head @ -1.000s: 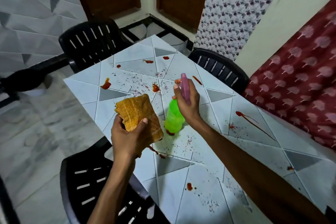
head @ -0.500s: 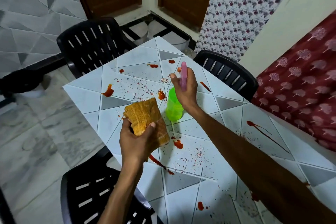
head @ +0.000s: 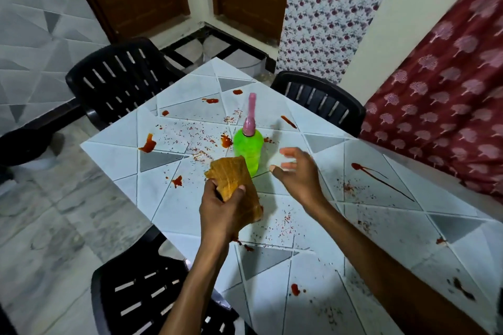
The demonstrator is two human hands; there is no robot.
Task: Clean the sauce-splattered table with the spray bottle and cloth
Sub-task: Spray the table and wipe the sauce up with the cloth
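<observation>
On the desk (head: 402,228), which is white with grey triangles, I see red sauce all over. There are blobs, long streaks and lots of tiny specks. Three black chairs stand around it: one at the far left (head: 119,81), one at the far right (head: 321,100), and one near me (head: 141,299).

My right hand (head: 299,171) is over the desk, just right of the bottle (head: 249,148), and it is not touching it. Its fingers (head: 290,152) are spread wide and hold nothing. They look a bit blurry.

My left hand (head: 223,212) is up over the near edge of the desk. Its fingers (head: 241,188) are pressed tight around a folded yellow cloth (head: 234,177). The top of the cloth sticks up above my hand and hides the low left part of the bottle from me.

The bottle is bright green with a pink spray top (head: 251,111). It stands up straight on the desk by itself, near the middle, just behind the cloth. A red blob (head: 226,141) lies just left of it.

The biggest streak (head: 381,179) runs along the right side of the desk. A thick blob (head: 148,143) sits near the left edge.
</observation>
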